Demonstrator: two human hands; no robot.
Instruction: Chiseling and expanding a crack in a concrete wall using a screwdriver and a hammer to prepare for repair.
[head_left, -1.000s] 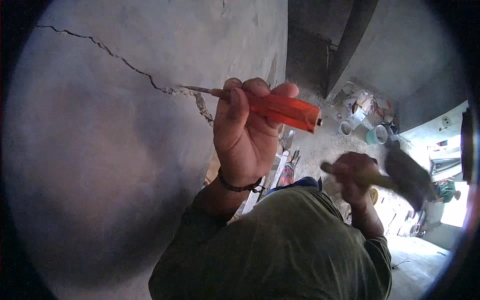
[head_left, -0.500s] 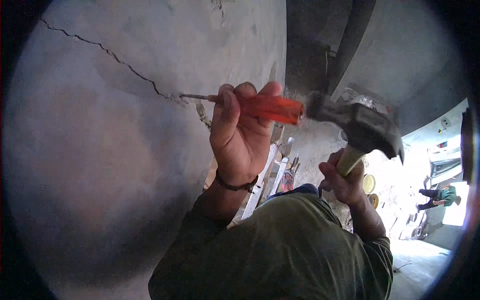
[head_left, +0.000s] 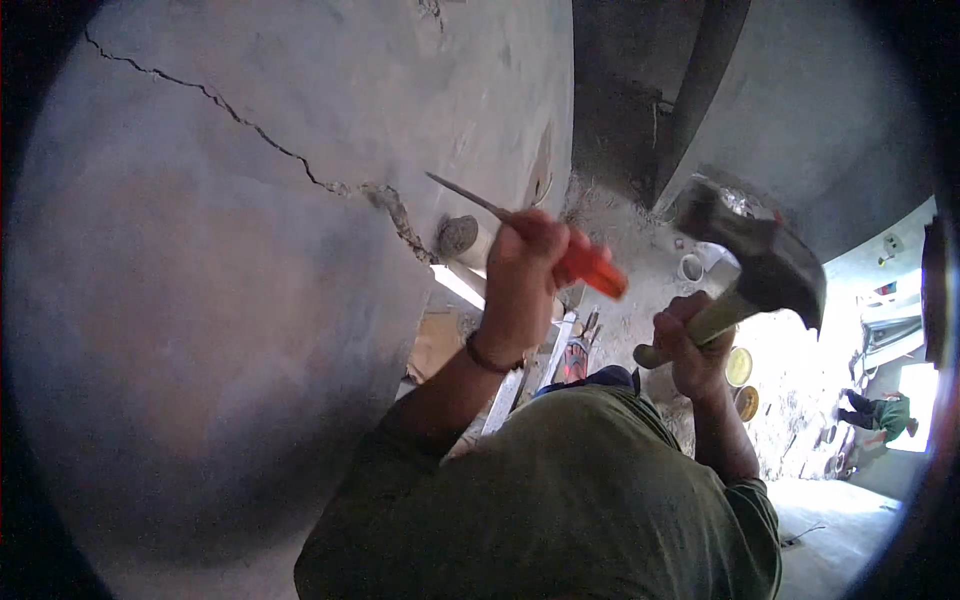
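Note:
My left hand [head_left: 522,285] is closed around the red-orange handle of a screwdriver [head_left: 600,274]. Its thin metal shaft points up and left, and the tip stands apart from the grey plaster wall [head_left: 200,300]. A dark crack [head_left: 262,135] runs across that wall, wider and crumbled at its lower right end, close to my left hand. To the right, my right hand [head_left: 693,350] grips the pale handle of a claw hammer [head_left: 770,258]. The hammer's dark head is raised above the fist, apart from the screwdriver and slightly blurred.
Below the crack's end a round pale post end [head_left: 460,235] juts out near my left wrist. A white bucket [head_left: 690,267] and yellow round containers [head_left: 739,367] stand on the littered floor. Another person [head_left: 880,415] in a green top is at the far right by a bright opening.
The screwdriver tip has left the crack; my left hand moved right and down, tilting the tool. The hammer moved slightly right, away from the handle. More of the widened crack shows.

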